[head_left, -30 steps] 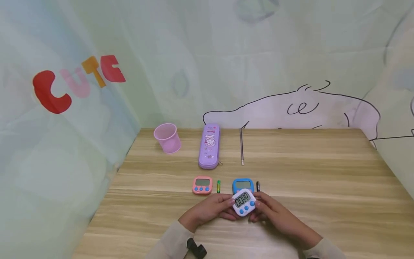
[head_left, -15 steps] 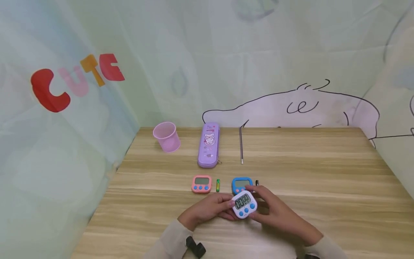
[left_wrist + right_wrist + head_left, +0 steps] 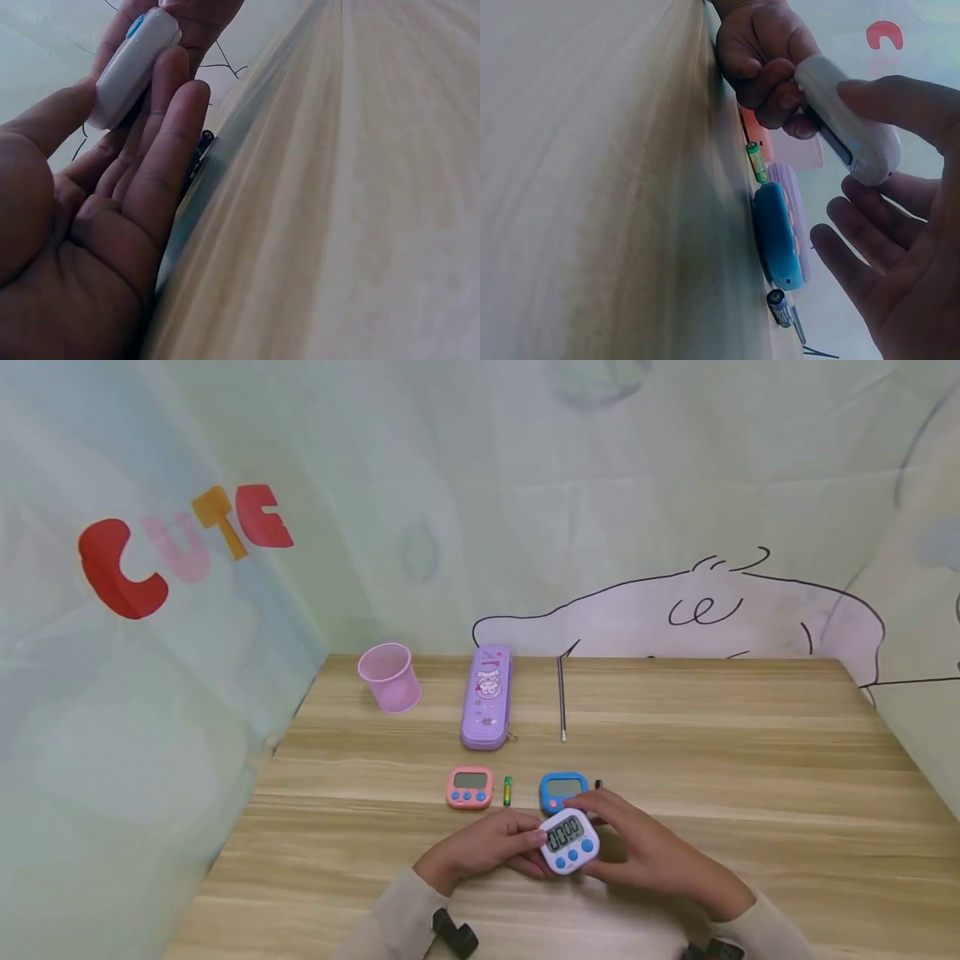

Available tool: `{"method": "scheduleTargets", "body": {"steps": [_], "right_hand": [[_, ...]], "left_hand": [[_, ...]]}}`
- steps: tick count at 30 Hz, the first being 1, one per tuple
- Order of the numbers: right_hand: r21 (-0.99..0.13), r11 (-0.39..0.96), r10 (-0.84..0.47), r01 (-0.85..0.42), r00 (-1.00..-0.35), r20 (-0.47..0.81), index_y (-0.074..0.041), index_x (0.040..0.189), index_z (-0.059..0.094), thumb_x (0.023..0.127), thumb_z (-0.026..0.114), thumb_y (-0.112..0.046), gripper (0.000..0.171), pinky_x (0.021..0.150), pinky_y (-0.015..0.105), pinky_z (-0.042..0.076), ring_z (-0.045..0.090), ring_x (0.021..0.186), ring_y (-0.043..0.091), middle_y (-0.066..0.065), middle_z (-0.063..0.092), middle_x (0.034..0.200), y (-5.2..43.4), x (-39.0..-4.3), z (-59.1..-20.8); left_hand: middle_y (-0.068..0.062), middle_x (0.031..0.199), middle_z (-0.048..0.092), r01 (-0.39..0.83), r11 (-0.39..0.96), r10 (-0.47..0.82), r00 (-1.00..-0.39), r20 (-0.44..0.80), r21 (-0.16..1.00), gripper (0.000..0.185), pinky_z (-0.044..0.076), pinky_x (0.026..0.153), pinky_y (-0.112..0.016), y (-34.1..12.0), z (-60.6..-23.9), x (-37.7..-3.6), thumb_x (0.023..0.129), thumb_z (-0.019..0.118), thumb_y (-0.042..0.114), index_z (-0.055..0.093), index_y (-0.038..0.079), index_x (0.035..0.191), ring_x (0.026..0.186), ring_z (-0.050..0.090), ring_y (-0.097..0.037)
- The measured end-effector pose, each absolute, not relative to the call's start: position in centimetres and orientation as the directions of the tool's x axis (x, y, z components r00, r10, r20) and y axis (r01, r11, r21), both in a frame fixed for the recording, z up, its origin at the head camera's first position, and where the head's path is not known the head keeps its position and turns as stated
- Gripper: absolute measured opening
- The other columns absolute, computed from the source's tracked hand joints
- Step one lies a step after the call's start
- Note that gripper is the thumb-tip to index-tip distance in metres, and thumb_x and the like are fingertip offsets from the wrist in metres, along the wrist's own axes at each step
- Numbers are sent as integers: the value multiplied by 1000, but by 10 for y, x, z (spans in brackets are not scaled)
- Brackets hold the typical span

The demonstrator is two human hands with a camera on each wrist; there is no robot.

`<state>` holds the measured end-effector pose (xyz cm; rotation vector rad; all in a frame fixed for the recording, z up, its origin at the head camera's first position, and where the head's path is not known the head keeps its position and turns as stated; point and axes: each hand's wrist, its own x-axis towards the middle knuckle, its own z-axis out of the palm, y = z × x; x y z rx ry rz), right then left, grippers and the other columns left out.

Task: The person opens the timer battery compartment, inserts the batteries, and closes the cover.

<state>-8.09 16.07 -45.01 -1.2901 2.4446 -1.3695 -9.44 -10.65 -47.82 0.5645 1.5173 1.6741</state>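
Observation:
A white digital timer [image 3: 569,841] with blue buttons and a display of zeros is held above the table, tilted, between both hands. My left hand [image 3: 491,843] pinches its left side, thumb on the front and fingers behind. From the right, my right hand [image 3: 648,852] grips it by opposite edges, thumb at the lower edge and index finger at the upper. In the right wrist view the other right fingers [image 3: 859,259] are spread away from the timer. Just behind lies a blue timer [image 3: 563,787], partly covered by the white one and the right hand.
On the table [image 3: 750,760] lie a pink timer [image 3: 470,787], a green battery [image 3: 507,791] and a dark battery [image 3: 779,308] beside the blue timer. Farther back are a pink cup [image 3: 390,678], a purple pencil case [image 3: 486,697] and a pencil [image 3: 562,697].
My right hand has shifted from the timer's right side to span its upper and lower edges. The white timer has come slightly lower and nearer. My left hand keeps its pinch.

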Motion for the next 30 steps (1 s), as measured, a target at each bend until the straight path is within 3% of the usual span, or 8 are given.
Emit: {"method": "scheduleTargets", "body": {"steps": [12,18,23,26,30], "right_hand": [[-661,332,-699,-673,-646,306,-15,140,49,79,83,-29,72,108,35,40,47,127,15,-5,49,139,166,-79,-448],[-629,348,-690,-695,-645,330,-13,137,51,78,84,-28,70,107,34,42,49,124,15,-1,52,134,165,-80,-448],[-596,400,-666,-696,-668,332,-17,135,52,77,84,-32,68,102,37,46,50,118,12,-9,52,129,168,-81,-446],[-599,444,-649,-666,-700,297,-21,132,53,77,84,-36,66,98,39,49,52,113,9,-14,52,123,171,-82,-446],[-624,477,-633,-619,-735,245,-25,128,53,75,84,-38,63,95,37,51,53,110,6,-18,53,117,176,-85,-443]], "left_hand": [[-13,110,68,-234,66,796,-574,-192,970,36,57,86,-40,-104,-472,-93,104,49,22,60,-7,120,97,68,-22],[-13,109,68,-223,80,758,-620,-204,972,34,57,86,-38,-101,-469,-93,104,49,21,60,-7,119,98,67,-21],[-14,111,67,-221,67,729,-655,-199,973,34,56,88,-37,-96,-463,-91,104,49,21,59,-5,122,100,66,-21],[-12,111,68,-183,95,700,-687,-197,978,33,56,88,-36,-94,-461,-89,104,48,22,59,-2,125,100,66,-20],[0,114,67,6,269,635,-753,-173,963,33,52,94,-32,-91,-455,-88,103,50,30,61,11,127,104,62,-12]]}}
